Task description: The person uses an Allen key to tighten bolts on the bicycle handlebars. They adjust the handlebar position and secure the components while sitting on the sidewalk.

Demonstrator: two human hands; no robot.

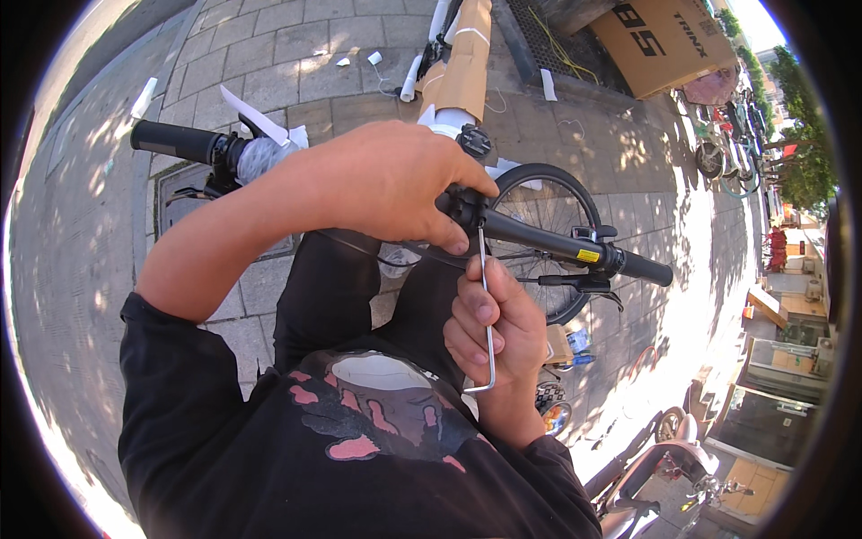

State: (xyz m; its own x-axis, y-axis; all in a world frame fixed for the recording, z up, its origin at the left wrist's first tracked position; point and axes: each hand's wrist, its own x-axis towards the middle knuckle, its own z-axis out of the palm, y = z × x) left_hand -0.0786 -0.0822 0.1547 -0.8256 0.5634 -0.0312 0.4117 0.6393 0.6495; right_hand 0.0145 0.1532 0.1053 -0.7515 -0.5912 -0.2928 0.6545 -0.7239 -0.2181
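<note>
A bicycle handlebar (543, 237) runs across in front of me, with a black grip (171, 139) at its left end and another grip (648, 269) at its right. My left hand (395, 180) is closed around the stem clamp (467, 208) at the bar's middle, thumb and fingers on either side. My right hand (498, 314) grips a silver hex key (486, 269), its long arm pointing up at the clamp and its bent end below the hand. The tip meets the clamp's face; whether it sits in a bolt cannot be made out. Clear plastic wrap (260, 160) covers part of the left bar.
Behind the bar stands a wheel (575, 193), with a brake lever (584, 284) under the right grip. A cardboard-wrapped frame part (462, 72) lies beyond. A large cardboard box (660, 49) is at the far right. Parked scooters (660, 472) line the right side of the paving (296, 54).
</note>
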